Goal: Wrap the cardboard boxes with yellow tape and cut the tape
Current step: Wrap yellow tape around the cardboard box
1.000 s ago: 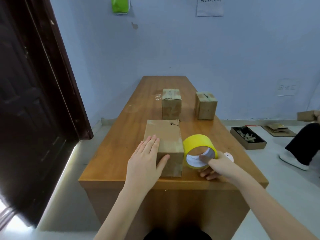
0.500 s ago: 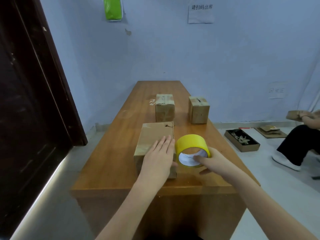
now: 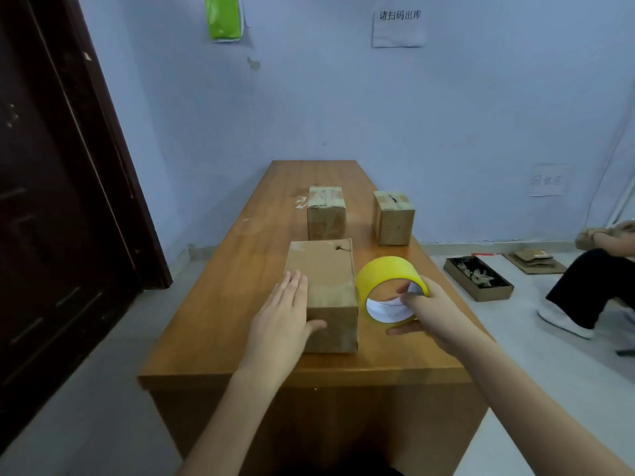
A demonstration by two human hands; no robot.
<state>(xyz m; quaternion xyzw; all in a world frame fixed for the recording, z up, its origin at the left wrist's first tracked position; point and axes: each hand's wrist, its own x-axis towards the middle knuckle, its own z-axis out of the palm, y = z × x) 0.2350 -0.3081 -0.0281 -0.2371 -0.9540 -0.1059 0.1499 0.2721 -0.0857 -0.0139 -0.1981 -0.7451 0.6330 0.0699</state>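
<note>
A left hand [image 3: 281, 324] lies flat, fingers straight, against the nearest cardboard box [image 3: 323, 290] by the table [image 3: 213, 304] front edge; at 3 o'clock, the right hand [image 3: 429, 314] grips a yellow tape roll [image 3: 388, 273]. Two more boxes [image 3: 325, 211] stand at 12 o'clock; bare tabletop lies at 9 o'clock. A wall notice [image 3: 398, 27] reads "请扫码出库".

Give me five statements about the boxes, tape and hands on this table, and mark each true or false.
1. Three cardboard boxes stand on the table. True.
2. The right hand holds the yellow tape roll. True.
3. The tape roll lies on top of the nearest box. False: it is beside that box, on its right.
4. The left hand rests on the nearest box. True.
5. Yellow tape already wraps the two far boxes. False: none shows on them.
</note>
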